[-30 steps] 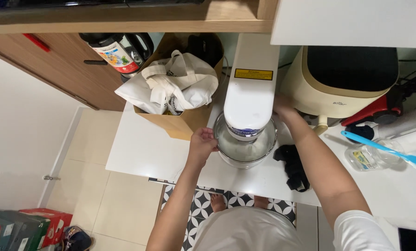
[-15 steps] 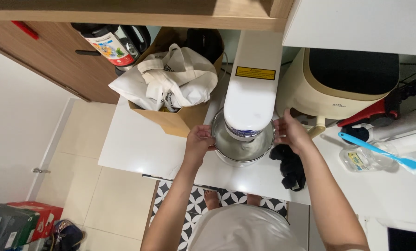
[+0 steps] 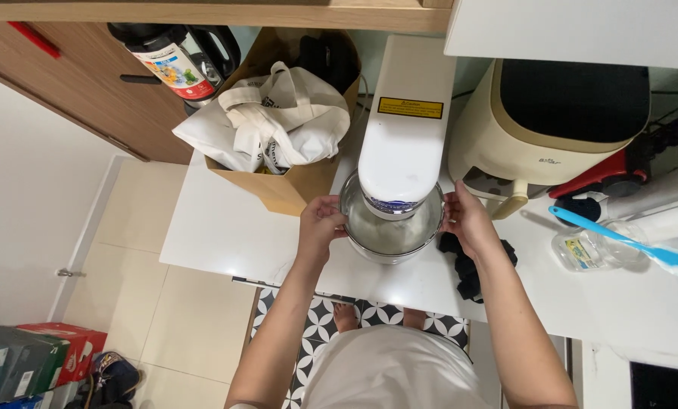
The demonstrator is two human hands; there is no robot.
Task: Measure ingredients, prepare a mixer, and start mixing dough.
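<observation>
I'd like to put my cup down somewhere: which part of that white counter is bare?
Bare counter lies left of the left hand, below the cardboard box. Right of the mixing bowl it is crowded: black cloth, jar, blue spatula.

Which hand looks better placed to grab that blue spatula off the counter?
The right hand, probably. It rests on the right side of the bowl, and the spatula lies farther right on the same counter. The left hand holds the bowl's far side, so it would have to cross over.
</observation>
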